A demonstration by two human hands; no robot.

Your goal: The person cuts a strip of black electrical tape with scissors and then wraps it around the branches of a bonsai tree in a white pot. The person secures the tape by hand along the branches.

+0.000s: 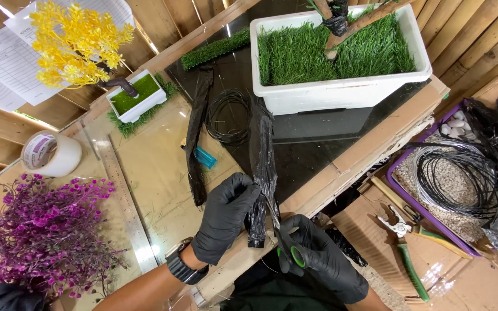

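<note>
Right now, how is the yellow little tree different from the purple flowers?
The yellow tree stands planted in a small white pot with green fake grass, while the purple flowers lie loose on the table with no pot. The yellow tree has a dark bent trunk; the purple flowers show only thin stems. Both look like artificial plants.

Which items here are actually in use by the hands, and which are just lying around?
In use:
left hand
right hand
black plastic strip
scissors

Lying about:
tape roll
metal ruler
purple flowers
yellow tree
wire coil
pliers
</note>
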